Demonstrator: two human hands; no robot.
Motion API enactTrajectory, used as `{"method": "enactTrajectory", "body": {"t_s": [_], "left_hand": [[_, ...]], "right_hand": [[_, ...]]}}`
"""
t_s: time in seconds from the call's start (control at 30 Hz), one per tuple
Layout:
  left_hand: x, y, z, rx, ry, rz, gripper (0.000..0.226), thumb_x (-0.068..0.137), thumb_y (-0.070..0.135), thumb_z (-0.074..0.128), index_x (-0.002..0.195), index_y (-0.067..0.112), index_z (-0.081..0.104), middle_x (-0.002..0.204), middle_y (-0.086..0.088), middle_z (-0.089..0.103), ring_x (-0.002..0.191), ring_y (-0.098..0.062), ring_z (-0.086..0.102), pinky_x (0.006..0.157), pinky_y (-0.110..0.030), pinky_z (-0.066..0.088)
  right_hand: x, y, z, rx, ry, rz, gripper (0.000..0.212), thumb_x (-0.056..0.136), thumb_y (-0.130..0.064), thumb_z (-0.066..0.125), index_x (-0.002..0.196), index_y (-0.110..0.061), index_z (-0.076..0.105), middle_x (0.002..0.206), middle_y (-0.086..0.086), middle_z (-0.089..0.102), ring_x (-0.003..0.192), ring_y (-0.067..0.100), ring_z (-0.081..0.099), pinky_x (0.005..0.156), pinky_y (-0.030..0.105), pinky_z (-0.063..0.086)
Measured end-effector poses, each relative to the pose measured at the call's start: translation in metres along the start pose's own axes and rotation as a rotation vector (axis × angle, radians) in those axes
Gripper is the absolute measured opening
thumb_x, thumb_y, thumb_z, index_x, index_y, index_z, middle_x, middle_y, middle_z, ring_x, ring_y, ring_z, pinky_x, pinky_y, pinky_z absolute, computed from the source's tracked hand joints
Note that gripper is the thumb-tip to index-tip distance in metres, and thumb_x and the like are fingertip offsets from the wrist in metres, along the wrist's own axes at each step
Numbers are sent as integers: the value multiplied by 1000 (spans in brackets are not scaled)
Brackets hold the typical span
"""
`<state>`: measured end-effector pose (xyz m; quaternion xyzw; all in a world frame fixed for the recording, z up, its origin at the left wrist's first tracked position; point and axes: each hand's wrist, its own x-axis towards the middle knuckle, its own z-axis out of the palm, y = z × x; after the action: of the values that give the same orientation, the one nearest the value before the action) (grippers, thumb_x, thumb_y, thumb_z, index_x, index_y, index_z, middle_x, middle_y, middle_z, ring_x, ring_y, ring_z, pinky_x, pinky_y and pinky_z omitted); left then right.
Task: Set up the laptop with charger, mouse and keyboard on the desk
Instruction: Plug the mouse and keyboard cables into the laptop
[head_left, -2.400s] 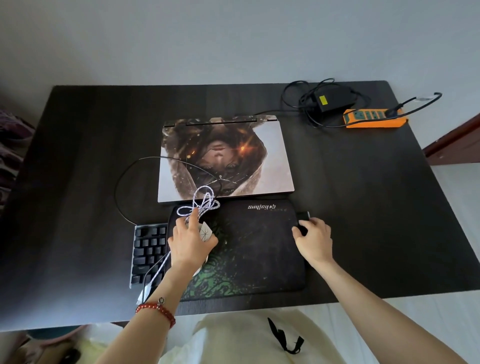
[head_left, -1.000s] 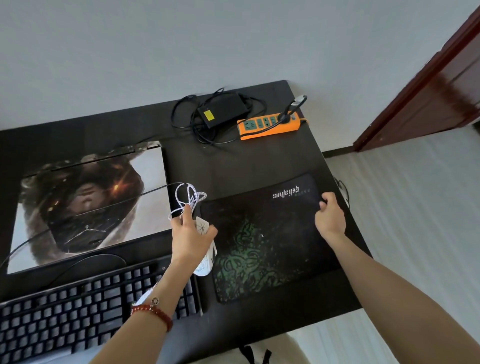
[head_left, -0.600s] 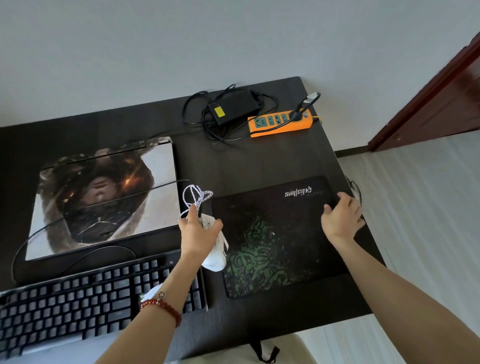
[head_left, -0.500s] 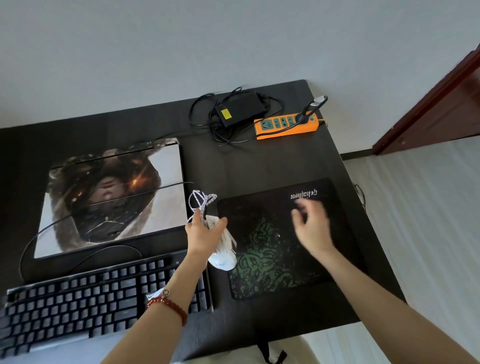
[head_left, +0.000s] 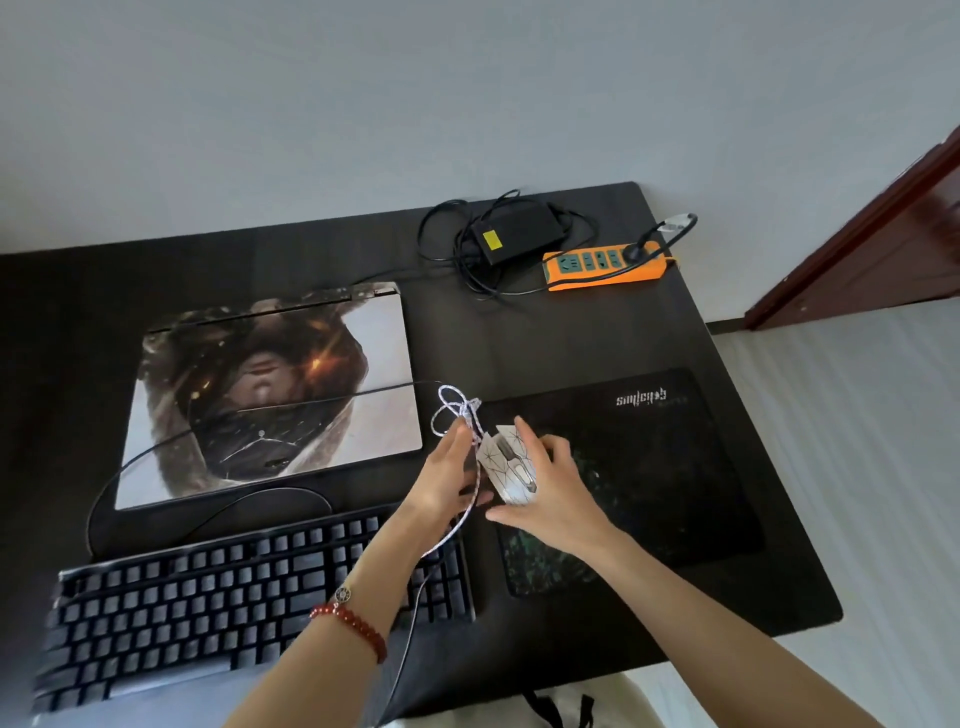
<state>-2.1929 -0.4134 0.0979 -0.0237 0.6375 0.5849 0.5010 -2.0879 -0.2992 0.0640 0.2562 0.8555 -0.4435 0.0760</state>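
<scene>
A white mouse (head_left: 508, 465) with a coiled white braided cable (head_left: 457, 413) is held above the left edge of the black and green mouse pad (head_left: 670, 467). My right hand (head_left: 553, 491) cups the mouse from the right. My left hand (head_left: 447, 475) holds the cable bundle beside it, and the cable trails down past my wrist. The closed laptop (head_left: 363, 343) with a picture on its lid lies to the left. A black keyboard (head_left: 208, 592) lies in front of the laptop. The black charger brick (head_left: 514, 233) sits at the back among its loops of cord.
An orange power strip (head_left: 605, 266) with one plug in it lies at the desk's back right corner. A thin black cable (head_left: 156, 467) loops over the laptop lid and desk (head_left: 571, 332). The desk's right edge runs just beyond the mouse pad. A brown door frame (head_left: 883, 234) stands at right.
My right hand left the mouse pad's far right corner and moved left onto the mouse. My left hand shifted from the mouse to its cable. The pad lies at the right of the desk.
</scene>
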Motion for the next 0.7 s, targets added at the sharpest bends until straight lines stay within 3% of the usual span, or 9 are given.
{"method": "enactTrajectory", "body": {"t_s": [0.1,0.2,0.27,0.33,0.47,0.5,0.57,0.63,0.7], "left_hand": [[-2,3,-4,154,29,24,38,97,34,37,135,30,38,99,3,62,90,-17,62,71,-29,55],[-3,1,-13,365,144,91,52,89,18,57,137,16,38,100,-6,61,75,-22,63,67,-32,55],[-1,-3,-22,646,219,150,60,83,15,63,137,16,38,115,-11,60,92,-29,63,84,-38,53],[-1,-7,-26,829,241,189,64,82,16,64,139,19,35,125,-13,53,109,-30,55,97,-34,44],[-2,-17,-22,911,187,131,80,83,13,61,146,26,15,133,-11,36,108,-30,54,94,-34,42],[-2,-19,-21,934,193,122,78,83,12,59,145,26,15,132,-11,36,106,-32,55,93,-36,44],[-3,-23,-19,1004,245,168,56,84,11,52,137,20,35,125,-13,47,104,-36,56,89,-40,47],[-4,-24,-19,1045,355,235,24,88,14,46,111,12,53,107,-17,62,95,-40,58,79,-41,49],[-5,-24,-27,977,435,239,20,92,19,42,104,11,56,95,-18,68,88,-40,61,75,-40,50]], "right_hand": [[1,3,-6,-144,41,-37,102,68,-42,72,141,-42,1,120,-6,28,113,14,41,90,31,48],[-1,12,-15,-38,139,-30,95,70,-37,73,139,-45,8,112,-7,28,104,12,46,89,27,45],[-3,21,-24,66,224,19,95,69,-33,76,139,-44,12,112,-7,28,102,7,45,89,21,40],[-5,31,-35,102,331,44,93,67,-31,77,139,-38,18,117,-4,30,98,1,40,85,18,39],[-8,49,-51,212,529,169,88,67,-30,78,137,-33,26,124,3,34,96,-6,44,85,19,42],[-9,55,-53,225,543,212,90,68,-29,78,139,-34,23,126,3,31,96,-3,43,89,20,39],[-12,66,-52,179,532,296,93,70,-28,77,141,-33,18,129,7,27,103,9,41,96,29,39],[-12,75,-53,122,525,390,95,71,-30,77,143,-29,16,129,13,27,111,26,40,98,38,41],[-12,84,-56,71,537,499,96,71,-33,76,144,-26,14,130,20,28,115,35,36,97,44,39]]}}
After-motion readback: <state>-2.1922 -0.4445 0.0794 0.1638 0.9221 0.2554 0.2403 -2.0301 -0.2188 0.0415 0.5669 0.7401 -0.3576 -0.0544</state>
